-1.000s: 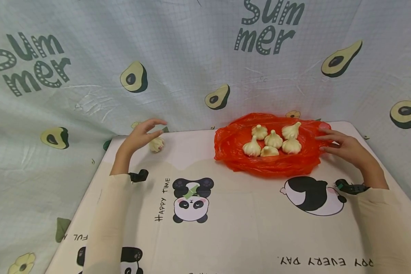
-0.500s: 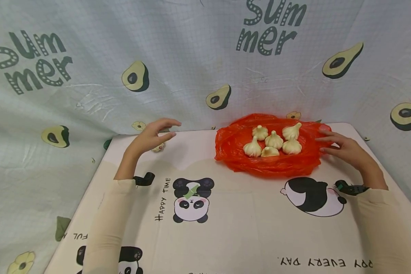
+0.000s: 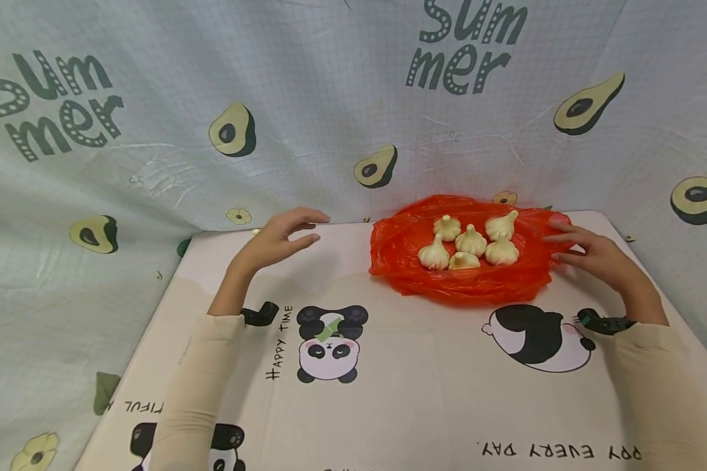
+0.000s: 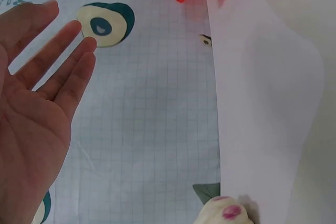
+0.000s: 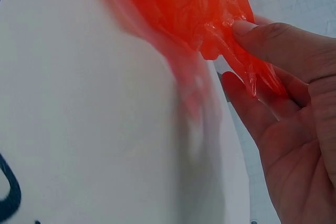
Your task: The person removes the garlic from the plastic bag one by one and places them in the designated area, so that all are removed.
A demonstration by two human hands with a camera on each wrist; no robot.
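We see the left hand (image 3: pixel 278 239) raised over the table (image 3: pixel 400 386), its fingers loosely extended and its thumb held apart from them. Near it, a lone garlic bulb (image 4: pixel 224 213) lies by the table's back edge, mostly hidden in our head view. At the right, we see the right hand (image 3: pixel 598 256) pinch the red plastic bag (image 3: pixel 471 286) between thumb and fingers; six garlic bulbs (image 3: pixel 470 242) sit inside it.

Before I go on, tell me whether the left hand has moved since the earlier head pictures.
Yes: judged against the printed panda below it, the left hand has moved rightward in the head view, toward the red bag.
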